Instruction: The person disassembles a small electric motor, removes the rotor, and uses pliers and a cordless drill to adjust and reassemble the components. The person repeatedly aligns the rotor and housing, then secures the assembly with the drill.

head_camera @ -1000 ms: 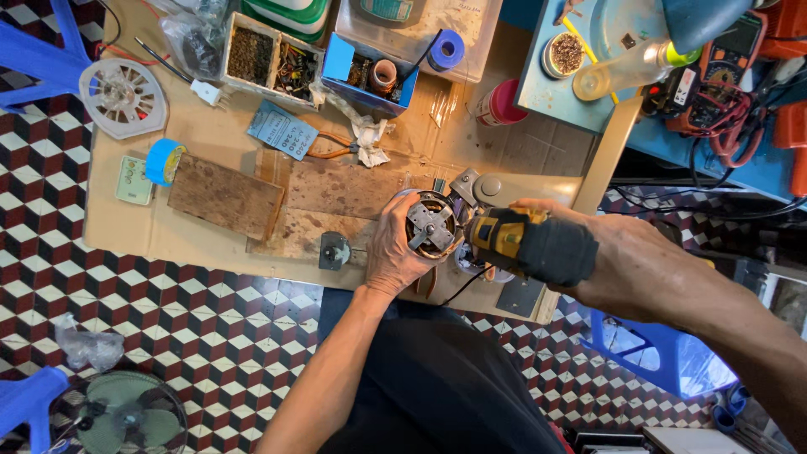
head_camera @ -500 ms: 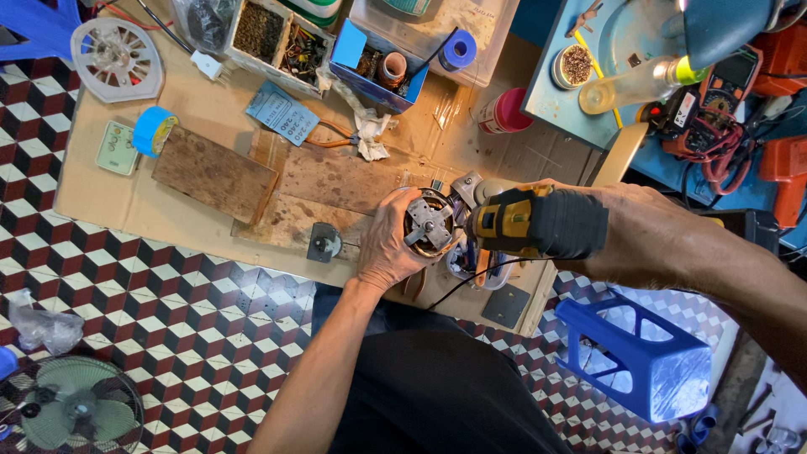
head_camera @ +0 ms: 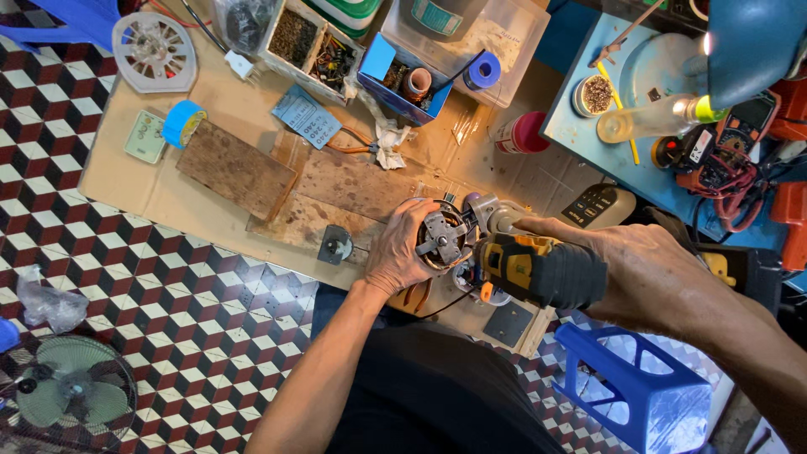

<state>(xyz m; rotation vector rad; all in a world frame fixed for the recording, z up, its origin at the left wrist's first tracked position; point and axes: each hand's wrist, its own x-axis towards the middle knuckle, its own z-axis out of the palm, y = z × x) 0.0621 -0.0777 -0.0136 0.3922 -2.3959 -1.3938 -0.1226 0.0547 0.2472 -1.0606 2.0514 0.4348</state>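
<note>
Floor of red, black and white cube-pattern tiles; a sheet of brown cardboard [head_camera: 210,181] laid on it serves as the work surface. Landmark: the small electric motor [head_camera: 441,235], sitting near the cardboard's near edge.

Left hand [head_camera: 403,252] wraps the motor from its left side, fingers curled around the housing, apparently to brace it against turning. Right hand [head_camera: 651,273] grips the yellow-and-black cordless driver [head_camera: 538,269], fingers closed around the handle; the tool's nose points at the motor from the right, held level with its face, likely so the bit meets a screw squarely. The bit tip itself is hidden.

Up and left of the motor: a worn wooden board [head_camera: 235,168], a roll of blue tape [head_camera: 182,122], a pale blue printed card [head_camera: 304,116] lying flat. Above the motor: an open blue carton [head_camera: 399,80] of parts, a blue spool [head_camera: 482,71] beside it. Upper right: a red-and-white can [head_camera: 523,134] on its side. Lower right: a blue plastic stool [head_camera: 635,391].
</note>
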